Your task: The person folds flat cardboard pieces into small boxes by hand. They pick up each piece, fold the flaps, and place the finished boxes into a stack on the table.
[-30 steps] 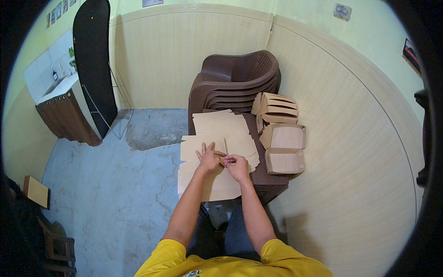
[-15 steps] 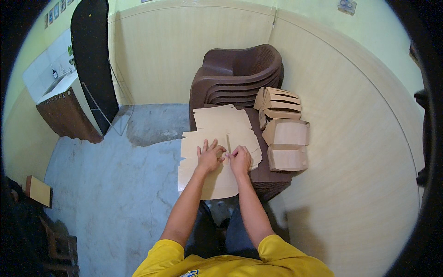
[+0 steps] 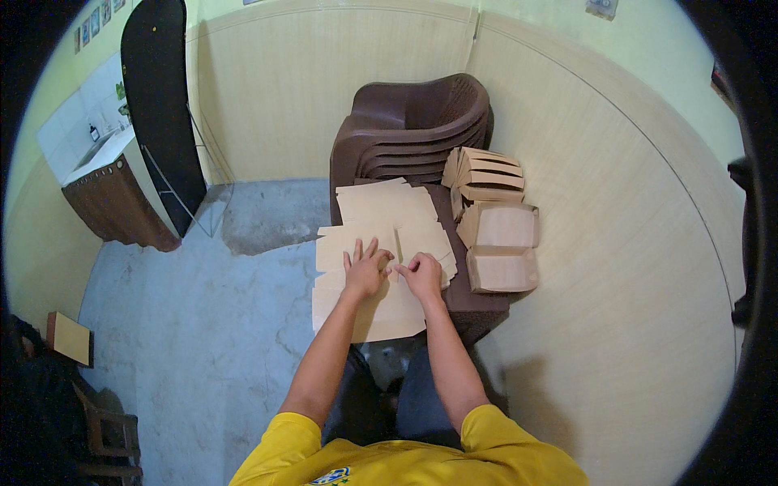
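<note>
Fingers [image 3: 371, 249] of my left hand [image 3: 367, 277] lie spread on flat tan cardboard sheets [image 3: 335, 251], my right hand [image 3: 424, 279] curled, its hold unclear.

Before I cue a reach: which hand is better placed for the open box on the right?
Probably the right hand: it sits nearer the open box, on that box's side. The left hand, spread over the flat cardboard, is farther away, with the right hand between.

Pale wood-look panelling [image 3: 284, 97] under light green wall [image 3: 551, 23], worn blue-grey floor [image 3: 203, 324], stacked brown chairs [image 3: 413, 139] near the corner, tall black board [image 3: 162, 113] beside a curtained sink unit [image 3: 121, 206].
</note>
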Demonstrator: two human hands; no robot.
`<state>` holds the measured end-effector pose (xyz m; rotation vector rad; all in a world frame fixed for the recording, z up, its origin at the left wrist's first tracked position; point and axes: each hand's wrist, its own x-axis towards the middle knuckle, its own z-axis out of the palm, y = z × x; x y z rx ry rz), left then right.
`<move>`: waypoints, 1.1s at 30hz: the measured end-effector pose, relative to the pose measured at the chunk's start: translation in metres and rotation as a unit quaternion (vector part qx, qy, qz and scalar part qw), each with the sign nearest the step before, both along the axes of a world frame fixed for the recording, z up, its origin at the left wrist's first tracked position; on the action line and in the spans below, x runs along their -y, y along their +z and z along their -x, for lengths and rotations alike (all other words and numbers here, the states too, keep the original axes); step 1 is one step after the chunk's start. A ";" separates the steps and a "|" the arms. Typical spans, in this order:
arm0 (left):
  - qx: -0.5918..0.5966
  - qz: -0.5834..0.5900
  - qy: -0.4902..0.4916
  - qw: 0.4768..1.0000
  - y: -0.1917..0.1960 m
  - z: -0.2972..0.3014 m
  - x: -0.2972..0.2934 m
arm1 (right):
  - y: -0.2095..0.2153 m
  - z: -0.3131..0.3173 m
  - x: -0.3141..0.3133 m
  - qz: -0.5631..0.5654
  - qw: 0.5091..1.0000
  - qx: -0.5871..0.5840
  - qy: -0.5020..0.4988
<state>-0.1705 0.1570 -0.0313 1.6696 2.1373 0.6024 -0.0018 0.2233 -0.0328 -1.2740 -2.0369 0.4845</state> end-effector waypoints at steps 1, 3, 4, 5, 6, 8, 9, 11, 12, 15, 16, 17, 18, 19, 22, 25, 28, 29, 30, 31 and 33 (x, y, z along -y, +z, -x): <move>-0.008 -0.004 0.001 1.000 0.000 -0.002 0.003 | 0.005 -0.006 0.009 -0.012 0.999 0.023 -0.034; -0.015 -0.004 0.003 1.000 0.004 -0.002 -0.001 | 0.020 -0.019 0.024 0.009 0.992 0.088 -0.087; -0.013 0.005 0.003 1.000 0.005 -0.002 -0.002 | 0.026 -0.028 0.036 0.048 0.984 0.131 -0.107; -0.013 0.027 0.002 1.000 0.006 -0.003 -0.001 | 0.031 -0.037 0.048 0.088 0.972 0.174 -0.128; -0.026 0.025 -0.006 0.999 0.007 -0.003 -0.004 | 0.036 -0.043 0.055 0.115 0.973 0.167 -0.106; -0.060 0.041 -0.016 0.997 0.008 -0.002 -0.009 | 0.040 -0.052 0.063 0.159 0.975 0.146 -0.054; -0.039 0.034 -0.014 0.999 0.008 -0.003 -0.010 | 0.040 -0.054 0.061 0.187 0.974 0.120 -0.039; -0.008 0.026 -0.003 1.000 0.008 -0.003 -0.012 | 0.034 -0.054 0.050 0.234 0.971 0.054 0.002; 0.015 -0.005 0.009 1.000 0.008 -0.003 -0.014 | 0.028 -0.050 0.042 0.257 0.965 -0.048 0.031; 0.063 -0.092 0.038 0.993 0.009 -0.002 -0.020 | 0.010 -0.038 0.015 0.270 0.933 -0.231 0.051; 0.063 -0.138 0.043 0.987 0.010 -0.001 -0.025 | 0.007 -0.033 0.002 0.232 0.949 -0.212 0.028; 0.067 -0.160 0.052 0.983 0.012 0.000 -0.028 | 0.006 -0.029 -0.009 0.210 0.958 -0.193 -0.002; 0.048 -0.148 0.018 0.988 0.012 0.000 -0.030 | 0.005 -0.024 -0.019 0.140 0.979 -0.142 -0.049; 0.031 -0.114 -0.011 0.993 0.013 -0.001 -0.032 | 0.006 -0.022 -0.028 0.114 0.988 -0.095 -0.043; -0.048 -0.095 -0.037 0.994 0.005 -0.014 -0.034 | 0.011 -0.019 -0.044 0.074 0.996 0.022 -0.048; -0.102 -0.128 -0.023 0.986 -0.010 -0.025 -0.035 | 0.014 -0.017 -0.041 0.048 0.997 0.045 -0.027; -0.102 -0.143 -0.014 0.984 -0.020 -0.024 -0.036 | 0.013 -0.014 -0.025 0.067 0.998 0.006 -0.006; -0.098 -0.129 -0.015 0.987 -0.021 -0.023 -0.037 | 0.012 -0.011 -0.018 0.067 0.998 -0.012 0.009; -0.101 -0.138 -0.013 0.985 -0.022 -0.021 -0.038 | 0.010 -0.008 -0.011 0.070 0.997 -0.035 0.017; -0.103 -0.130 -0.011 0.986 -0.021 -0.021 -0.039 | 0.009 -0.006 -0.005 0.053 0.998 -0.017 0.014; -0.101 -0.121 -0.010 0.987 -0.021 -0.019 -0.042 | 0.006 -0.004 0.006 0.036 0.999 0.026 -0.005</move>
